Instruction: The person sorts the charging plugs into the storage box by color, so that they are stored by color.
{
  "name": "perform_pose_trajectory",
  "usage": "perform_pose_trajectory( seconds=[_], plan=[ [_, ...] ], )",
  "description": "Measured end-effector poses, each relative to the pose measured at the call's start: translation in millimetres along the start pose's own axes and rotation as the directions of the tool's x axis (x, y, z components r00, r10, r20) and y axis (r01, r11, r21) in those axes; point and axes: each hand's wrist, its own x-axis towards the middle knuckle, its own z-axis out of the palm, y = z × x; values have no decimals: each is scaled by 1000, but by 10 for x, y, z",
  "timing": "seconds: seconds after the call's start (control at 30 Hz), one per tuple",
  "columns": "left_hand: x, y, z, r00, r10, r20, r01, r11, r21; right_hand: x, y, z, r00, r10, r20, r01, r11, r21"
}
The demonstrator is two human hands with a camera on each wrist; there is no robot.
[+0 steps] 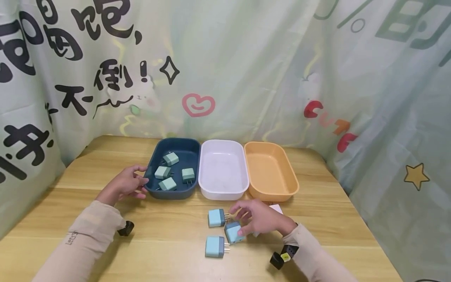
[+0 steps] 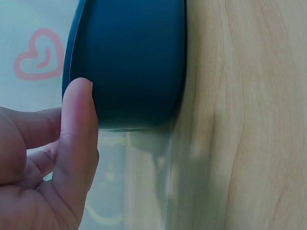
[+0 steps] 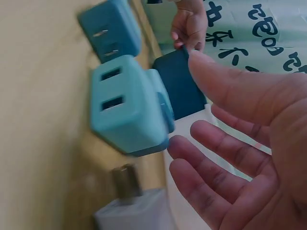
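My left hand pinches the left rim of the dark blue tray, its thumb on the outer wall. In that tray lie several pale green plug chargers. My right hand hovers over the table with loosely bent fingers, around a light blue USB charger. In the right wrist view a gap shows between the fingers and this charger. Two more light blue chargers lie on its left. A white charger is partly hidden by the right hand in the head view.
A white tray stands beside the dark blue one, and an orange tray is at its right. Behind the wooden table hangs a printed curtain. Each wrist carries a black camera.
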Motion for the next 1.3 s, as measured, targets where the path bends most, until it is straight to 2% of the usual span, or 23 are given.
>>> perform_pose_trajectory(
  seconds=[0.17,0.33,0.6,0.8,1.03,1.3],
  plan=[
    [-18,-15,5,1000,-5,-3,5,1000,1,-52,79,80,999,-32,-7,32,998,-44],
    [-42,-51,-3,1000,-26,-4,26,1000,5,-61,111,161,999,-37,29,39,996,-75],
    [-9,7,10,1000,-20,-8,20,1000,-1,-53,74,132,998,-35,46,41,987,-155],
    [11,14,12,1000,-22,-6,22,1000,0,-51,116,122,999,-27,40,32,989,-143],
    [8,12,17,999,-33,-10,33,999,3,-73,138,108,1000,20,14,-18,993,-113],
    [-2,27,12,999,-36,-7,36,999,4,-96,114,80,1000,-10,-22,9,999,-47]
  ],
)
